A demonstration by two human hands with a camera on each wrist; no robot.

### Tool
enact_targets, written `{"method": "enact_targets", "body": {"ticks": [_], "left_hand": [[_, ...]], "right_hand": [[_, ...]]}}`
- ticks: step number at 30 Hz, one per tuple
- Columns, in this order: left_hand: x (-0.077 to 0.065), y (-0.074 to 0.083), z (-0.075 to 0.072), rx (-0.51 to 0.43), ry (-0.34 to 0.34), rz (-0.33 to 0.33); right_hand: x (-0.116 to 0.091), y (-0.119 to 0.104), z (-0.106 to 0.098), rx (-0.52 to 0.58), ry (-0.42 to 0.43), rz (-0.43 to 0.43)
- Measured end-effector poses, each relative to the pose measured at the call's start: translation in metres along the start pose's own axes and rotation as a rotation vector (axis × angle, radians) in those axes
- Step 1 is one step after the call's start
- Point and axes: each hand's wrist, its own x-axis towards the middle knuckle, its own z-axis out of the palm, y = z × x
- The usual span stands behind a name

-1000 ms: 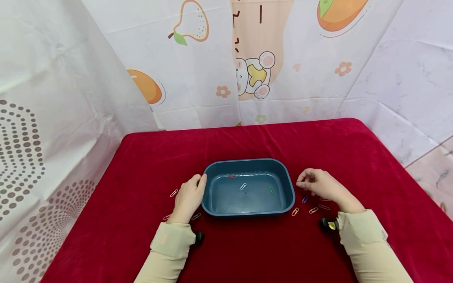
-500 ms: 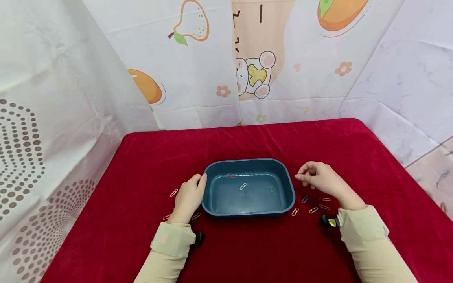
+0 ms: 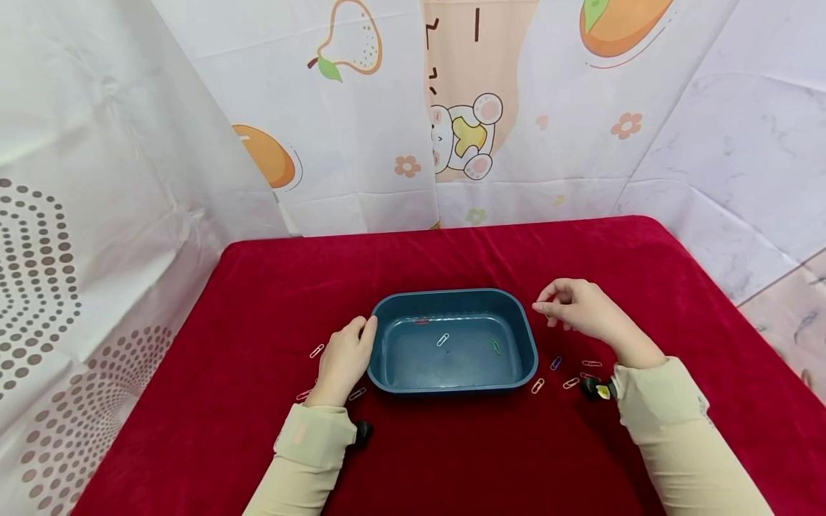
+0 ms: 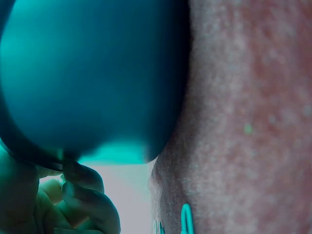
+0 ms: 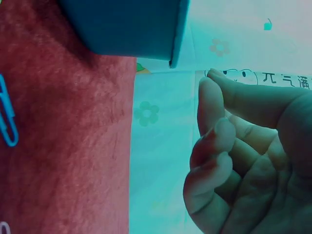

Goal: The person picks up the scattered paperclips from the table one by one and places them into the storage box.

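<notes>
A dark blue plastic tray [image 3: 452,389] sits mid-table with a red paper clip [image 3: 421,322], a white paper clip [image 3: 442,340] and a green paper clip [image 3: 495,347] inside. My left hand [image 3: 345,358] grips its left rim; in the left wrist view, fingers [image 4: 83,178] curl at the tray's edge [image 4: 29,156]. Beyond the right rim, my right hand [image 3: 577,308] hovers raised. Its thumb and index fingertips [image 5: 209,92] meet in the right wrist view, no item showing between them. Below it lie a blue paper clip [image 3: 556,363] and a pink paper clip [image 3: 591,363].
Two yellow paper clips [image 3: 538,385] lie right of the tray's front corner. Around my left wrist are a pale paper clip [image 3: 317,351] and another light paper clip [image 3: 357,393]. Red cloth [image 3: 452,451] covers the table, and a printed white curtain [image 3: 361,158] hangs behind.
My right hand has risen from low beside the tray's right side and moved slightly back, fingertips still together. The left hand and tray stay in place.
</notes>
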Motion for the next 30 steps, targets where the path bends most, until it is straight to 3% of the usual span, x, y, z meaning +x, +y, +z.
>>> {"method": "enact_targets", "body": {"ticks": [30], "left_hand": [[0.000, 0.000, -0.001, -0.014, -0.009, 0.002]], "right_hand": [[0.031, -0.047, -0.002, -0.033, -0.122, -0.065]]}}
